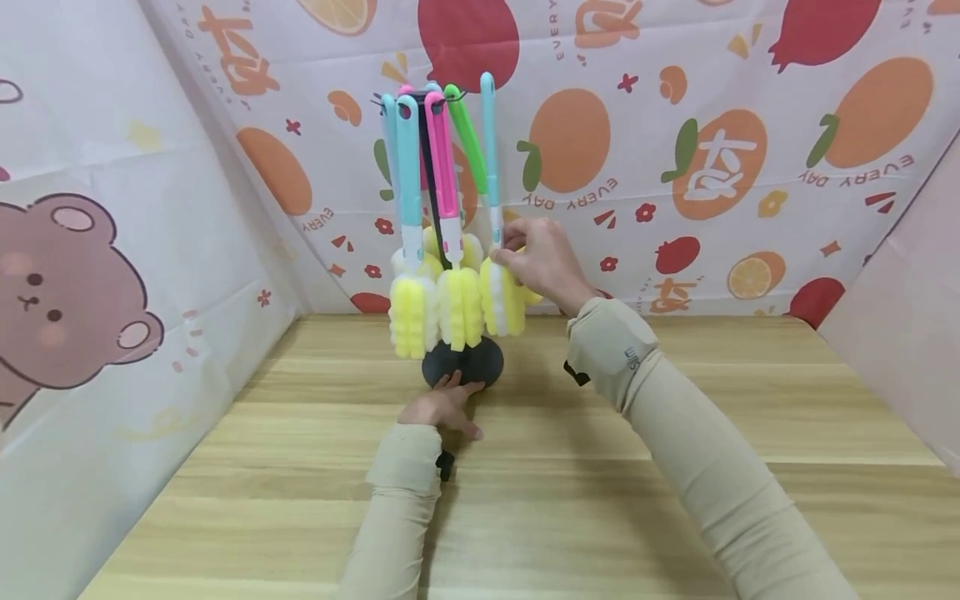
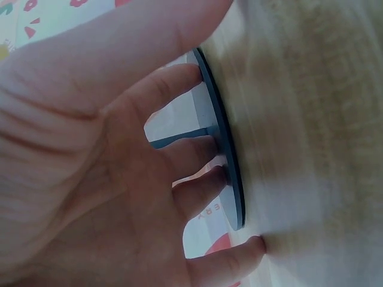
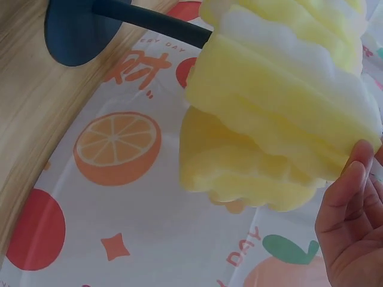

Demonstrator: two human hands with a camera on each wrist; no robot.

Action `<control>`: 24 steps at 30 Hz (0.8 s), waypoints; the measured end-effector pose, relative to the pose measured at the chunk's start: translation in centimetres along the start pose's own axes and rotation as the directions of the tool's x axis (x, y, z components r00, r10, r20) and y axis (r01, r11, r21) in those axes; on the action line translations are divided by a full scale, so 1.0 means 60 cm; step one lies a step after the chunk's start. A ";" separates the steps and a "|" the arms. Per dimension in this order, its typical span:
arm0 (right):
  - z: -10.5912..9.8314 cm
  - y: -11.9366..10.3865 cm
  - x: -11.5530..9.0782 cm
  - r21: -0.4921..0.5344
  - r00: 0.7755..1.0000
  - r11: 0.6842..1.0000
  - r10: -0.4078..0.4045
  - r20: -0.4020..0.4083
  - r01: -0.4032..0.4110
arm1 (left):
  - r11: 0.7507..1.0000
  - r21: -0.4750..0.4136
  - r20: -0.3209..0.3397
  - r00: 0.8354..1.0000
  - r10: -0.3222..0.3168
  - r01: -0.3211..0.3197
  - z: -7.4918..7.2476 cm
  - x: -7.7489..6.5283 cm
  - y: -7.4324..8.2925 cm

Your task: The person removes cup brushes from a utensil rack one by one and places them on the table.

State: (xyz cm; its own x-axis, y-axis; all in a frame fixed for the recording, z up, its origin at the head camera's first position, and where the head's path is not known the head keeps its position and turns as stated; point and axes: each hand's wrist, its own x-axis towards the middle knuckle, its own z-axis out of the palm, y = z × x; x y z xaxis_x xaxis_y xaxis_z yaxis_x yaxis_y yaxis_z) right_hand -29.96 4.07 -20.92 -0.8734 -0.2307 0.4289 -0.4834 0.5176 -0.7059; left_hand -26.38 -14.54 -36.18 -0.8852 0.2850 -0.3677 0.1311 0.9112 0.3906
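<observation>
A black stand [image 1: 432,167] with hooks at its top carries several sponge brushes with yellow-and-white heads. Blue handles [image 1: 409,179], a pink handle [image 1: 445,162] and a green handle [image 1: 467,137] hang round the post. My right hand [image 1: 543,257] pinches a blue-handled sponge brush [image 1: 491,142] low down, where the handle meets the head; this brush stands upright at the stand's right side. In the right wrist view, thumb and fingers are at the end of its sponge head [image 3: 281,95]. My left hand [image 1: 444,406] rests spread fingers on the stand's round base [image 1: 491,367].
The stand is on a wood-grain table [image 1: 675,500] near its back edge. Behind rises a fruit-printed cloth [image 1: 637,50]. A white cloth with a printed bear [image 1: 67,292] borders the left, and a pale panel [image 1: 915,333] the right.
</observation>
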 end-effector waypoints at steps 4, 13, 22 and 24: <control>-0.008 0.001 -0.012 0.070 1.000 0.998 -0.005 -0.017 0.006 | 1.000 -0.011 -0.001 1.000 0.006 -0.006 -0.003 -0.001 0.000; -0.021 0.011 -0.045 0.148 0.997 0.988 -0.024 -0.072 0.035 | 1.000 -0.013 0.005 1.000 -0.008 0.008 -0.002 -0.004 -0.002; -0.020 0.012 -0.056 0.152 0.997 0.988 0.009 -0.075 0.002 | 1.000 -0.027 0.002 1.000 -0.012 0.012 -0.001 -0.004 -0.004; -0.019 0.012 -0.058 0.151 0.997 0.988 0.012 -0.082 0.001 | 0.999 -0.029 0.002 1.000 -0.012 0.012 -0.001 -0.004 -0.004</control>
State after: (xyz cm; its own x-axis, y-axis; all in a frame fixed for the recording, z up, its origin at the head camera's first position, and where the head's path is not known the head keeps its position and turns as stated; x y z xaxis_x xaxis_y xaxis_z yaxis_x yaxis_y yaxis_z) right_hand -27.23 6.20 -22.25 -0.8713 -0.1561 0.4653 -0.4873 0.3869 -0.7828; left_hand -26.24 -14.82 -36.13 -0.8857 0.2749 -0.3741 0.1074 0.9053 0.4109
